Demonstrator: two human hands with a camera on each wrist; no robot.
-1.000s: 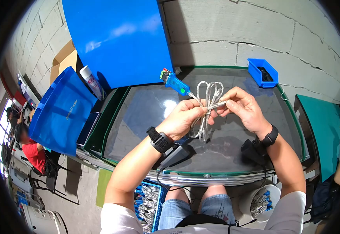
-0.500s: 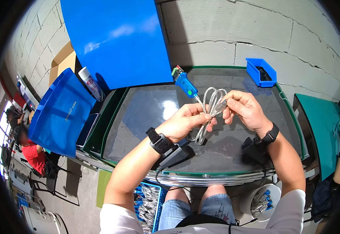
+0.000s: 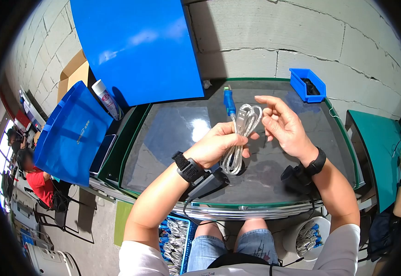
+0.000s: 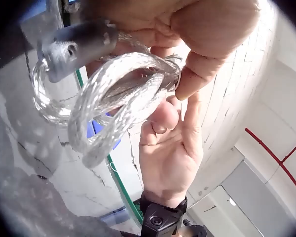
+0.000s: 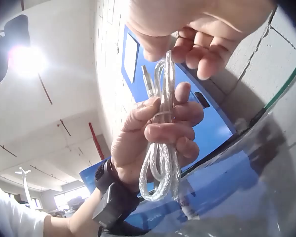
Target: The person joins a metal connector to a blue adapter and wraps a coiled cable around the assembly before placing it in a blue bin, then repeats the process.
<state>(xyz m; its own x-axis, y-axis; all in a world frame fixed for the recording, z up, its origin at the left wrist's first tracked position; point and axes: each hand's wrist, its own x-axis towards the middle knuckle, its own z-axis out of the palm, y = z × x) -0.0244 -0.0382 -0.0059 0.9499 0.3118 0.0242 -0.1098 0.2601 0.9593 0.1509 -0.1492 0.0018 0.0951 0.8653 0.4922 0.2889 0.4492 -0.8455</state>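
My left hand (image 3: 223, 142) grips a coiled clear-sheathed USB cable (image 3: 252, 120) round its middle, thumb laid across the loops. A thin tie (image 5: 162, 114) circles the bundle in the right wrist view. The metal USB plug (image 5: 147, 79) stands up beside the loops. From the coil's far side rises a blue adapter (image 3: 229, 102) with a green terminal end. My right hand (image 3: 287, 131) is just right of the coil, fingers loosely bent and holding nothing. In the right wrist view its thumb is close to the top of the loops (image 5: 168, 58).
A dark-topped table (image 3: 173, 179) with a green edge lies below. A blue bin (image 3: 307, 87) with black parts stands at its back right, a spray can (image 3: 108, 99) at left. Below are a blue crate (image 3: 189, 239) and white bucket (image 3: 292, 239) of cables. Other people sit nearby.
My right hand has let go of the USB plug and drawn slightly away, its fingers spreading. The plug now lies along the loops. The blue adapter has swung right and more upright.
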